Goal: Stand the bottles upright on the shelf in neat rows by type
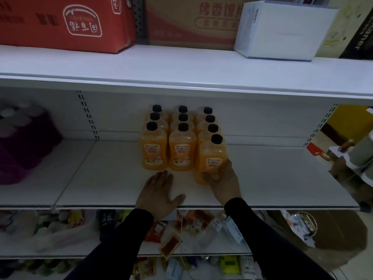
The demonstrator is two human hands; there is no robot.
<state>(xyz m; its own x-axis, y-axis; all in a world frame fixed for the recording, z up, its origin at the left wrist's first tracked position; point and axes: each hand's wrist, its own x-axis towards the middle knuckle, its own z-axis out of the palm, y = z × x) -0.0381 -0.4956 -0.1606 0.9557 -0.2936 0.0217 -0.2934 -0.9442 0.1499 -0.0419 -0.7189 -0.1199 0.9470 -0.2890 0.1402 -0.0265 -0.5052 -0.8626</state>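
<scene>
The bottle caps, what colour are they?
Black, on every bottle cap, seen in the head view.

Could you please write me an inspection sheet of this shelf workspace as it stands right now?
Surface: white shelf, bare to the right of the bottles.
Job's things: orange bottles with black caps, upright in three rows; left and middle rows hold three each, the right row four including the front bottle.
Clutter: purple pack at the shelf's left end; loose packets on the lower shelf.
Grippers: left hand flat on the shelf, holding nothing; right hand grips the front bottle's base.
Cables: nothing seen.
Surroundings: red carton, brown carton and white box on the top shelf.
</scene>
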